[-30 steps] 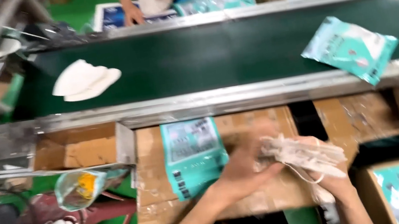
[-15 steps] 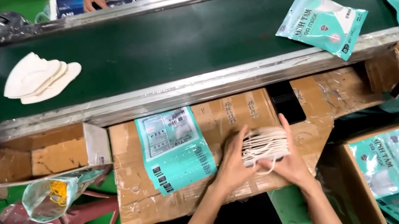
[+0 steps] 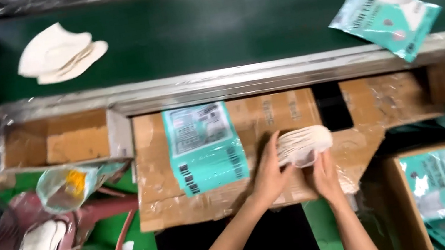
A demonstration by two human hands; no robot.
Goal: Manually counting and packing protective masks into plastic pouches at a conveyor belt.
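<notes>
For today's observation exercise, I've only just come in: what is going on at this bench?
A person's left hand and right hand together grip a stack of white masks above a cardboard worktop. Teal pouches lie in a pile just to the left of the hands. Beyond them, a green conveyor belt carries loose white masks and a filled teal packet.
</notes>
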